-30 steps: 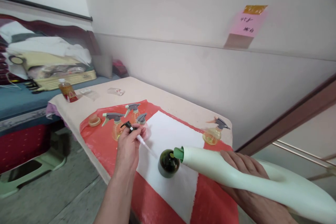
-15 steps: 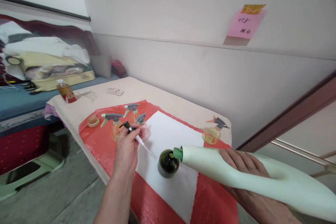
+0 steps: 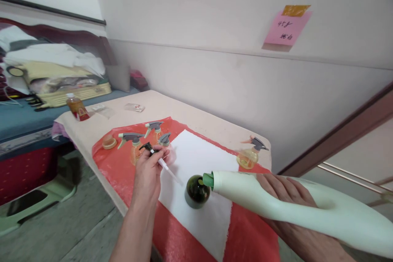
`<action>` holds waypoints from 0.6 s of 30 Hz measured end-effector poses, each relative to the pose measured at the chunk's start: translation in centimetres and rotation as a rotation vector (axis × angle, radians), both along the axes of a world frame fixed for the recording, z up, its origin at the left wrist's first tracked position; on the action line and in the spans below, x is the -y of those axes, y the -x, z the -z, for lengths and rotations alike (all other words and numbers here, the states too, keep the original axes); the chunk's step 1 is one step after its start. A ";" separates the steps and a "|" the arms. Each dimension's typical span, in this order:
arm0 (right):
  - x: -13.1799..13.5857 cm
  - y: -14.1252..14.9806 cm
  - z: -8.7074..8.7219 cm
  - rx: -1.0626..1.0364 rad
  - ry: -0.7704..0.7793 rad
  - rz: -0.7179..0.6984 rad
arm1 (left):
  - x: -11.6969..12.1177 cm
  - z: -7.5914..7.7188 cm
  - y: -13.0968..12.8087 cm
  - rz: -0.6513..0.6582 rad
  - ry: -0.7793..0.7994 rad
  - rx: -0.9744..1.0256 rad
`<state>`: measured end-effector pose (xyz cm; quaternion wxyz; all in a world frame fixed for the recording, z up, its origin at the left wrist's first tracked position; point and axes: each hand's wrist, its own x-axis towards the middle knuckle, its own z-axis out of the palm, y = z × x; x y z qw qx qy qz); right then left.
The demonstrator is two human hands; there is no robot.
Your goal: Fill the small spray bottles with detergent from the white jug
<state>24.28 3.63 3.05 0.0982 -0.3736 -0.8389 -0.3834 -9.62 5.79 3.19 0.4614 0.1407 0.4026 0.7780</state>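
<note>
My right hand [image 3: 284, 190] grips a big pale-green jug [image 3: 276, 202], tipped on its side. Its green spout [image 3: 208, 179] rests over the mouth of a small dark green round bottle [image 3: 196, 191]. That bottle stands on a white cloth [image 3: 196, 159] spread over a red sheet [image 3: 116, 163]. My left hand [image 3: 149, 172] pinches a black pump head with a white dip tube [image 3: 159, 159], held just left of the dark bottle, tube pointing toward it.
Three yellow spray bottles [image 3: 135, 145] with grey triggers stand behind my left hand, another spray bottle [image 3: 250, 153] at the table's far right. An orange-lidded jar [image 3: 109, 141], a drink bottle [image 3: 76, 107], a pink wall note [image 3: 287, 28] and a bed with bedding [image 3: 46, 69] at left.
Almost nothing has moved. The jug stays tipped over the dark bottle and my left hand keeps the pump head where it was.
</note>
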 end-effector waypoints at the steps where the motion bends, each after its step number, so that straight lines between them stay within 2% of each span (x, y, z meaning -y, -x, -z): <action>1: -0.1 0.0 0.1 -0.004 -0.003 0.001 | 0.0 0.0 0.0 0.000 0.000 -0.003; 9: 0.0 0.0 0.1 -0.027 -0.002 0.011 | 0.0 0.0 0.0 0.003 -0.001 0.000; 14: -0.1 -0.6 0.7 -0.034 0.063 0.029 | 0.0 -0.1 0.0 0.000 -0.011 -0.004; 18: -0.3 -0.8 1.0 -0.009 0.052 0.035 | 0.1 0.0 0.0 0.003 -0.007 -0.004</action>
